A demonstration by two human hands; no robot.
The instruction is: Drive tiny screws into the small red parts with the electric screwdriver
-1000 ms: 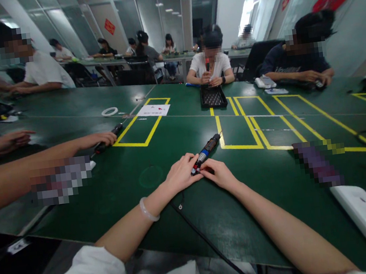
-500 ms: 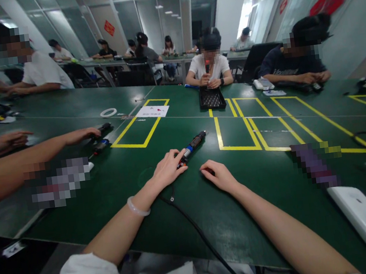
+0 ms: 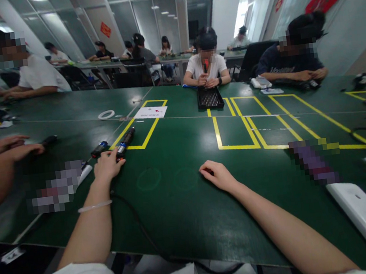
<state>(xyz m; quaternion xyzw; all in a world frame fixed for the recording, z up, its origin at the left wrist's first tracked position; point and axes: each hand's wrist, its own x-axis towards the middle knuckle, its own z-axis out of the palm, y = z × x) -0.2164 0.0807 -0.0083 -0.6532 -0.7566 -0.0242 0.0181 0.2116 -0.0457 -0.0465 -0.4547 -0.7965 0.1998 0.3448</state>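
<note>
My left hand (image 3: pixel 108 165) is wrapped around the rear end of a black and blue electric screwdriver (image 3: pixel 126 140), which points away from me over the near left part of a yellow tape outline. A dark cord (image 3: pixel 140 226) trails from under that wrist toward the table's front edge. Just left of my fingers lies a second black and blue tool (image 3: pixel 99 149), apparently of the same sort. My right hand (image 3: pixel 219 176) rests on the green table (image 3: pixel 182 217) with its fingers curled in and nothing visible in them.
Yellow tape outlines (image 3: pixel 239 148) mark the table, and a paper label (image 3: pixel 150 112) lies on one. A co-worker's arms (image 3: pixel 3 172) reach in at left, near a pixelated phone-like item. White device (image 3: pixel 363 221) lies at right. Across the table, a person works over a black tray (image 3: pixel 210 98).
My left hand has swung left with the screwdriver, and the cord has followed. A co-worker's hand at left has drawn back left with a dark tool. My right hand has stayed put.
</note>
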